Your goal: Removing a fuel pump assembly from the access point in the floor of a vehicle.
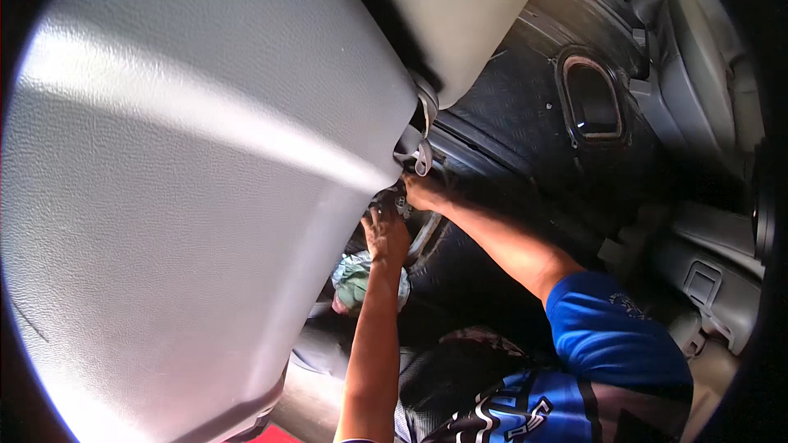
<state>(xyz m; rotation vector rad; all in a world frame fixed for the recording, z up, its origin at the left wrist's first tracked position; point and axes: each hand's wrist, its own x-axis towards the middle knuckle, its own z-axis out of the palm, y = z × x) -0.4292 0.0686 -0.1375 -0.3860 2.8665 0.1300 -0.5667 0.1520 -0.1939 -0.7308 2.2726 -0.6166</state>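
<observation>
Both of my hands reach in beside the lower edge of a large grey vinyl seat [205, 180]. My left hand [386, 235] is closed, its fingers bent over something dark at the seat's edge that I cannot make out. Just above and to the right, my right hand [421, 191] is closed too, its fingertips partly hidden. Small grey metal-looking parts [403, 206] show between the hands. A looped grey seat belt strap [424, 157] hangs right above my right hand. Below my left hand lies a crumpled pale green and white cloth or bag [355, 280].
Dark, worn floor covering [509, 127] spreads to the right, with a rounded framed opening [593, 98] in it. A beige seat section [460, 16] stands at the top. Grey trim with a recessed handle [703, 283] lines the right side. A pale metal bar [425, 234] runs beside my hands.
</observation>
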